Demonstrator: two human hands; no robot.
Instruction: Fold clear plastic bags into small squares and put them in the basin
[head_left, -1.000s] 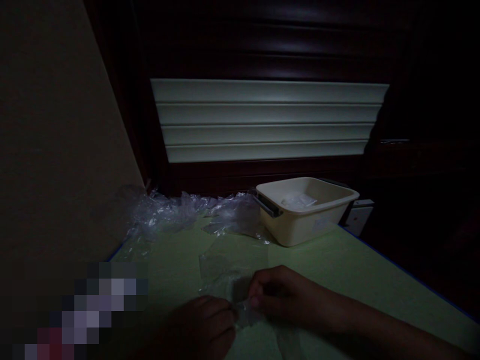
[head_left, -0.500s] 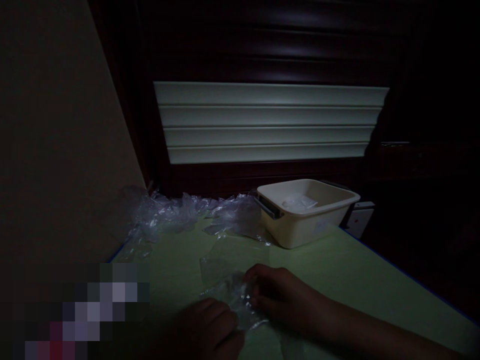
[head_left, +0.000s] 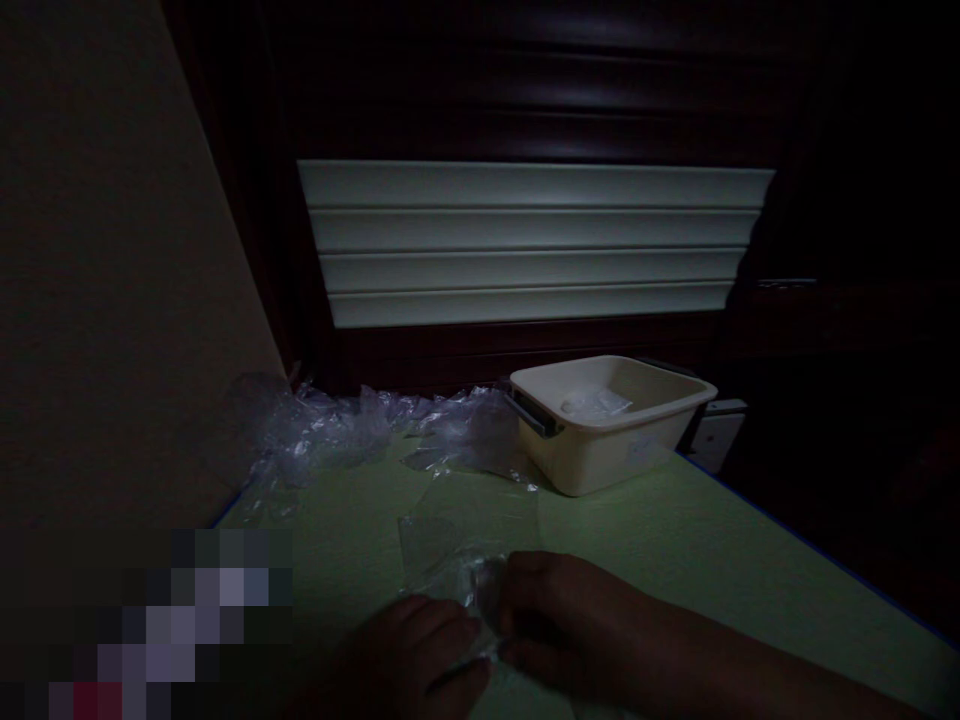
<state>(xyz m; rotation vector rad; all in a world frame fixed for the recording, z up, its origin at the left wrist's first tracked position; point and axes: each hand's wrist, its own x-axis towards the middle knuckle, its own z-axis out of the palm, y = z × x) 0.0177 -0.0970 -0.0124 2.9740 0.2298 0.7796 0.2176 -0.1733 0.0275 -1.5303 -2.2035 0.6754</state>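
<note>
A crinkled clear plastic bag (head_left: 466, 578) lies on the green tabletop between my hands, its near part covered by them. My right hand (head_left: 559, 625) is closed on the bag's right side, the fingers bent down and the thumb below. From the left, my left hand (head_left: 424, 645) meets the bag with curled fingers closed at its near edge; the fingertips are partly in shadow. Another flat clear plastic bag (head_left: 472, 505) lies just beyond, seeming to overlap the first. Whether something small is inside the handled bag cannot be made out in this dim light.
A cream plastic bin (head_left: 607, 455) with dark handles stands at the back right, holding a clear bag (head_left: 596, 402). Crumpled clear plastic (head_left: 322, 430) is heaped along the back left edge of the green table (head_left: 720, 560). Behind rises a dark slatted panel with pale strips (head_left: 525, 230).
My right hand has moved slightly down and toward me, its fingers now lower on the bag. My left hand's fingers have shifted a little, and the hands are closer together.
</note>
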